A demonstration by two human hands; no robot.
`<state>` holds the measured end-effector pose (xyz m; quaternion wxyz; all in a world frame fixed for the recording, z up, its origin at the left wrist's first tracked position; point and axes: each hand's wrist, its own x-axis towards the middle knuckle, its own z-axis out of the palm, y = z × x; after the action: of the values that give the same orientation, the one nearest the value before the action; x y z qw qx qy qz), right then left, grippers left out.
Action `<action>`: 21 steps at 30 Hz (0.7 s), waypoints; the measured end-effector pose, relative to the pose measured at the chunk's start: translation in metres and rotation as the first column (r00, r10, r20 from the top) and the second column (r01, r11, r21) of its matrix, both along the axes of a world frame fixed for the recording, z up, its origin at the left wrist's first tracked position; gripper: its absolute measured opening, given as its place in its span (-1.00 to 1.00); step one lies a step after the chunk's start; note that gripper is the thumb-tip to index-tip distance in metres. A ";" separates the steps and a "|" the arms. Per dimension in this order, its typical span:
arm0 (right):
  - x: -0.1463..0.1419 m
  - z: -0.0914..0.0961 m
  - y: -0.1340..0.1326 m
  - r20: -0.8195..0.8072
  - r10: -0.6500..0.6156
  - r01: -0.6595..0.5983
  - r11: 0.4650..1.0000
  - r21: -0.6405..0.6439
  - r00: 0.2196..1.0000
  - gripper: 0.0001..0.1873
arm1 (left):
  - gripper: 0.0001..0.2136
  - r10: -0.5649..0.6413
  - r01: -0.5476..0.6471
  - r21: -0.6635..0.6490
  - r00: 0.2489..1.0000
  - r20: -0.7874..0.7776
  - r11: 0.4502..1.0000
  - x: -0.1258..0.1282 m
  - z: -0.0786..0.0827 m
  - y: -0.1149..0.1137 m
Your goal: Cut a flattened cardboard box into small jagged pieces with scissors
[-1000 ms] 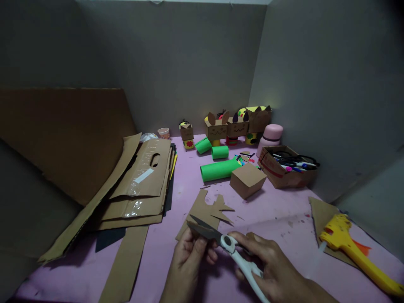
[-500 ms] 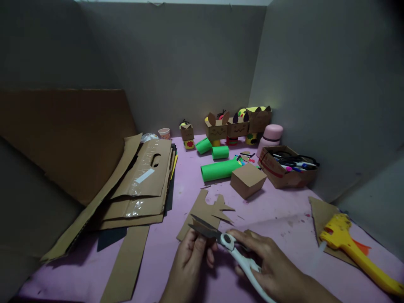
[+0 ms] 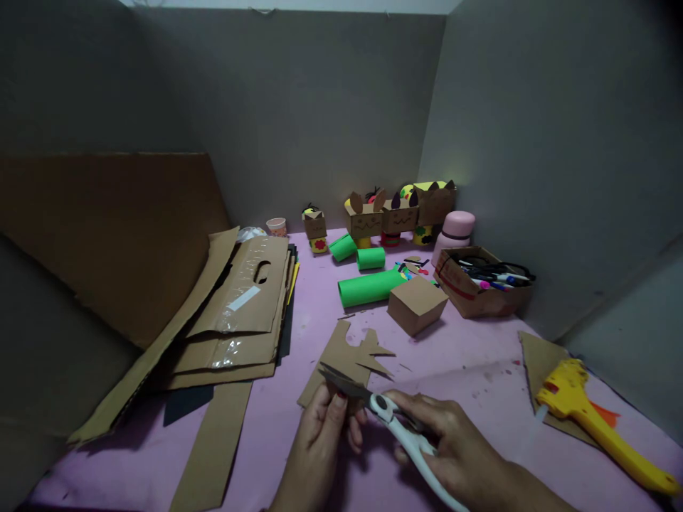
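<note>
My right hand (image 3: 453, 441) is wrapped round the white handles of a pair of scissors (image 3: 381, 405). Their dark blades point up and left, nearly closed, over the fingertips of my left hand (image 3: 323, 437). That hand is closed in a pinch on a small brown cardboard piece (image 3: 355, 405), mostly hidden by the fingers and blades. Just beyond the blades a cut cardboard sheet (image 3: 341, 352) with jagged points lies flat on the table.
Stacked cardboard sheets (image 3: 229, 348) lie at left. Beyond my hands are a cardboard box (image 3: 417, 306), green tubes (image 3: 371, 288), cardboard animal figures (image 3: 366, 222), a pink bottle (image 3: 453, 235) and a pen box (image 3: 480, 299). A yellow glue gun (image 3: 581, 412) rests at right on cardboard.
The scissor blades have drawn closer together over the piece in my left hand. Both hands stay in nearly the same place, and the view has shifted slightly.
</note>
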<state>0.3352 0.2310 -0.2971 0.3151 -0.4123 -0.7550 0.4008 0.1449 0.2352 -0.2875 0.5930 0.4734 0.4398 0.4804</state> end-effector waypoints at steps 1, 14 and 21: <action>0.000 0.000 0.001 0.007 0.000 0.000 1.000 0.004 1.000 -0.62 | -0.75 0.001 -0.001 -0.007 1.000 -0.004 1.000 0.000 0.000 0.000; -0.001 0.004 -0.001 -0.021 -0.018 0.017 1.000 -0.023 1.000 -0.68 | -0.72 -0.046 0.046 -0.006 0.997 -0.057 0.999 0.000 -0.002 -0.001; -0.004 0.003 0.001 -0.097 0.006 -0.021 0.988 -0.152 0.995 -0.80 | -0.72 -0.049 0.048 -0.011 0.996 -0.080 0.999 -0.001 0.000 0.000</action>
<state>0.3308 0.2317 -0.2938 0.3161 -0.4101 -0.7088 0.4791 0.1442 0.2352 -0.2877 0.5884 0.5001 0.4538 0.4447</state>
